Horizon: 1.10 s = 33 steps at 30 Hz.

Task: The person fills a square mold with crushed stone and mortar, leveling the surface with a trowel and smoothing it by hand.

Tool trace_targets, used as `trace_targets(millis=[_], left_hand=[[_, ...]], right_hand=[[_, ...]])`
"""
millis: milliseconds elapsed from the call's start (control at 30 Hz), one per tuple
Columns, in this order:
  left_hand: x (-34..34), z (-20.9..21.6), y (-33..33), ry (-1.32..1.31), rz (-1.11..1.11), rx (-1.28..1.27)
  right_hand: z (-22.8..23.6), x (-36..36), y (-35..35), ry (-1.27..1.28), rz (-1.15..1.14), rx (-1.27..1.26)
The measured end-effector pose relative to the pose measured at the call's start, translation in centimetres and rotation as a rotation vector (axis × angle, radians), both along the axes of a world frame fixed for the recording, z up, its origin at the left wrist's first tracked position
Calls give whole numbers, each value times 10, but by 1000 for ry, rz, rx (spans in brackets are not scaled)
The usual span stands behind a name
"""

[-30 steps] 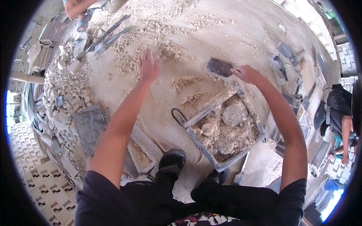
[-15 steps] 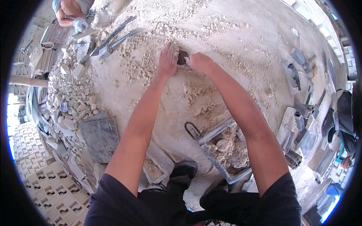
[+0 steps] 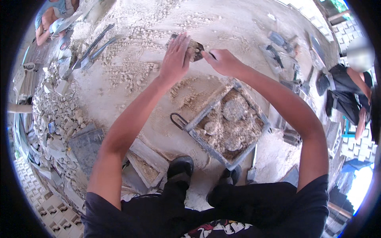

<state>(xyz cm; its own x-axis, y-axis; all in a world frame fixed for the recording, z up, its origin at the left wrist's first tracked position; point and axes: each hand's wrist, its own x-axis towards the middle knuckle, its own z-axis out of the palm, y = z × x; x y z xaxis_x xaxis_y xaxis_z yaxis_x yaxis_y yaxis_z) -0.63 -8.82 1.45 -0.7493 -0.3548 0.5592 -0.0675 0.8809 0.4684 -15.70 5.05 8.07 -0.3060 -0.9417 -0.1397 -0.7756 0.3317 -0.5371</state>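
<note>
The right hand (image 3: 225, 63) is closed round the handle of a trowel (image 3: 197, 56), the thumb laid along it and the blade directed toward the left. The left hand (image 3: 176, 58) is held flat, its fingers straight and nearly together, and is placed over the far part of the blade; whether the palm is pressed on the metal itself cannot be told. Both forearms are brought inward from widely set elbows, the right elbow being bent more sharply. The trowel is thus positioned between the two hands, ahead of the body and above the sandy ground (image 3: 131, 105).

The blade is seen as thin, dark and flat – crumbly, pale brown material (image 3: 194, 48) is carried on it.

Nearer the feet, a square grey frame (image 3: 208, 150) is set at a slant, with a looped dark handle (image 3: 179, 120) fixed at its left corner. It is filled with coarse, damp-looking sand, in which rounded, disc-like forms (image 3: 234, 110) are partly embedded. To its left, a pale rectangular trough (image 3: 153, 154) is noted, with a dark, smooth slab (image 3: 85, 145) beyond it. Angular stone chips (image 3: 59, 133) are heaped farther left; above them, two long-handled tools (image 3: 100, 40) are laid side by side.
</note>
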Motion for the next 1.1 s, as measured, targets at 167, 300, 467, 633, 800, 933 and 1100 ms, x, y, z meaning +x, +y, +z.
trace_targets(millis=[167, 300, 467, 633, 800, 933, 1100], left_hand=[[27, 42, 86, -76, -268, -38], [66, 39, 137, -164, -568, -71], [129, 18, 128, -335, -775, -168], [105, 25, 121, -317, -586, -120], [87, 11, 174, -480, -542, -243], [72, 15, 216, -435, -584, -211], [38, 20, 246, -396, -690, -209]], right_hand=[[30, 24, 112, -11, -87, -34], [34, 62, 194, -31, -132, 68], [29, 95, 239, 202, -113, -59], [42, 64, 249, 189, -235, -114], [38, 41, 258, 175, -416, -173], [42, 42, 264, 159, -459, -147], [35, 43, 284, 162, -448, -163]])
